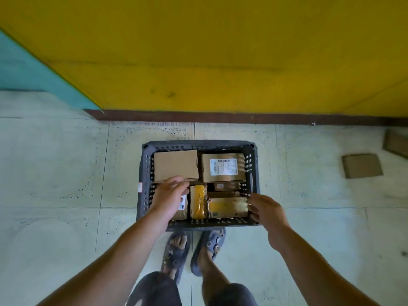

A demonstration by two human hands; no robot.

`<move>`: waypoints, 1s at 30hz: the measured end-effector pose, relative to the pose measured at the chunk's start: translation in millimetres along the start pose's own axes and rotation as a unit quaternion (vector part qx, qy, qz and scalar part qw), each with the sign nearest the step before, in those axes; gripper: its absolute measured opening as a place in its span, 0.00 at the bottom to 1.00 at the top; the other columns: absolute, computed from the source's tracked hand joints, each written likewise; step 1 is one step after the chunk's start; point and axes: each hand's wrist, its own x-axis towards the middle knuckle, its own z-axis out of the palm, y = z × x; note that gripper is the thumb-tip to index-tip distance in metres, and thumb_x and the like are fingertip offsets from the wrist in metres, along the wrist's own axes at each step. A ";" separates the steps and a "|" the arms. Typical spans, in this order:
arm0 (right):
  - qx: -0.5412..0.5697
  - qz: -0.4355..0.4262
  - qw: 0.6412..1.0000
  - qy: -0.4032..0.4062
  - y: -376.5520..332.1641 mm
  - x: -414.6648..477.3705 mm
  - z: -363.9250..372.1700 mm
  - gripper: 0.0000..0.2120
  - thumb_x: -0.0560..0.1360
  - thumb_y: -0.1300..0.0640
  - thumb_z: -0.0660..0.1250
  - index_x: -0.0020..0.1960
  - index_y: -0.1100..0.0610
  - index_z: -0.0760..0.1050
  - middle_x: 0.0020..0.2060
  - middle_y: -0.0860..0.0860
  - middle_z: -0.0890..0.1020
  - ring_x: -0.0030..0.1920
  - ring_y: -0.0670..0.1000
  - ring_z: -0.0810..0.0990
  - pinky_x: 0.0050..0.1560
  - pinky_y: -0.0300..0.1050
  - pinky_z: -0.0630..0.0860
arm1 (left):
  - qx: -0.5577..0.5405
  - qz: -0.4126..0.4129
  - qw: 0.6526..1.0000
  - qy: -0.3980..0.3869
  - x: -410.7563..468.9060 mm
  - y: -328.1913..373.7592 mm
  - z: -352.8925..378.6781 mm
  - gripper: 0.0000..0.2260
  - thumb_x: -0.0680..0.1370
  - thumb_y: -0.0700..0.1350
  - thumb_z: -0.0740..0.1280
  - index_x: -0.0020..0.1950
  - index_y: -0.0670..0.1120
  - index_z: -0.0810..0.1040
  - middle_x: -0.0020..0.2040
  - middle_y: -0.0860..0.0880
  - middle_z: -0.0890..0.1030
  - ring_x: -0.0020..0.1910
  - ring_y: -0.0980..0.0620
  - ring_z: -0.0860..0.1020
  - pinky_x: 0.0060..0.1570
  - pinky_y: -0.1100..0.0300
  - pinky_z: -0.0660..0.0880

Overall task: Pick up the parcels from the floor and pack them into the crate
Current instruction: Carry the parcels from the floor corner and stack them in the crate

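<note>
View from a head camera, looking straight down. At the bottom centre of the frame are two feet in grey sandals (175,252) on a pale tiled floor (66,173). Two bare forearms reach up from the lower corners.

The left hand (170,195) hovers over the near-left corner of a dark plastic crate (198,144). Its grip is loose, with bent fingers that clasp nothing visible. It partly covers a labelled brown parcel (182,208).

The right hand (266,209) is at the crate's near-right corner. Its grip is apart, with fingers spread and the tips against the right end of a wide yellow-taped parcel (227,207), not wrapped round it.

Between the hands, a narrow yellow-taped parcel (198,204) stands on edge, with its long axis running up the frame. Behind it, a plain cardboard box (175,165) and a box with a shipping label (223,167) fill the far half of the crate side by side.

Two parcels are not yet packed. A flat brown parcel (362,165) lies on the floor at the right of the frame, well apart from the crate, its longer side running roughly left to right. A second parcel (396,143) sits beyond it, cut off by the right edge. Both lie to the right of the crate, so the right hand is clearly the nearer one and would likely reach them first.

A yellow wall (220,51) fills the top of the frame.
</note>
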 end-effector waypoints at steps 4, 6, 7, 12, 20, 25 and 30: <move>0.038 -0.044 0.998 0.039 -15.5 -80.8 -37.5 0.07 0.79 0.61 0.62 0.49 0.54 0.79 0.44 0.53 0.83 0.47 0.53 0.81 0.51 0.50 0.77 | 0.036 0.025 0.998 -0.048 -62.3 41.7 4.7 0.12 0.82 0.45 0.59 0.63 0.48 0.75 0.55 0.51 0.80 0.55 0.54 0.78 0.56 0.56 0.75; 0.083 -0.058 0.993 0.059 -20.8 -124.0 -55.9 0.07 0.79 0.62 0.63 0.52 0.55 0.78 0.45 0.52 0.83 0.48 0.52 0.81 0.47 0.46 0.77 | 0.050 0.048 0.995 -0.070 -93.7 65.3 8.6 0.12 0.82 0.45 0.59 0.63 0.47 0.76 0.56 0.50 0.80 0.55 0.52 0.78 0.61 0.50 0.74; 0.112 -0.063 0.989 0.071 -21.0 -144.6 -65.0 0.07 0.79 0.63 0.63 0.53 0.56 0.78 0.46 0.53 0.83 0.48 0.52 0.81 0.47 0.45 0.77 | 0.049 0.062 0.994 -0.078 -108.9 76.1 11.9 0.12 0.82 0.44 0.59 0.63 0.47 0.76 0.55 0.50 0.81 0.55 0.51 0.79 0.61 0.50 0.74; 0.204 -0.090 0.968 0.118 -14.3 -221.9 -111.4 0.07 0.79 0.61 0.62 0.52 0.54 0.78 0.49 0.52 0.83 0.51 0.53 0.81 0.54 0.48 0.77 | 0.055 0.112 0.982 -0.144 -169.8 127.7 48.0 0.09 0.82 0.43 0.60 0.58 0.48 0.78 0.53 0.49 0.81 0.50 0.53 0.79 0.46 0.59 0.75; 0.319 -0.123 0.919 0.196 37.5 -274.3 -218.6 0.08 0.79 0.60 0.64 0.56 0.56 0.78 0.51 0.53 0.83 0.52 0.52 0.81 0.51 0.44 0.76 | 0.157 0.188 0.938 -0.245 -239.8 157.3 183.2 0.08 0.81 0.45 0.60 0.56 0.52 0.77 0.53 0.52 0.81 0.53 0.55 0.79 0.50 0.60 0.75; 0.365 -0.117 0.894 0.234 96.3 -275.9 -319.0 0.09 0.79 0.60 0.63 0.57 0.57 0.78 0.51 0.53 0.83 0.51 0.51 0.80 0.46 0.42 0.75 | 0.228 0.201 0.906 -0.296 -284.8 151.5 302.4 0.06 0.81 0.44 0.61 0.53 0.52 0.77 0.53 0.50 0.81 0.54 0.53 0.78 0.54 0.58 0.75; 0.404 -0.100 0.874 0.250 152.6 -265.8 -434.4 0.08 0.78 0.61 0.64 0.55 0.57 0.79 0.51 0.53 0.83 0.51 0.52 0.81 0.50 0.45 0.76 | 0.249 0.190 0.892 -0.325 -327.5 144.8 429.8 0.07 0.81 0.43 0.61 0.54 0.51 0.76 0.53 0.50 0.81 0.55 0.52 0.79 0.56 0.56 0.75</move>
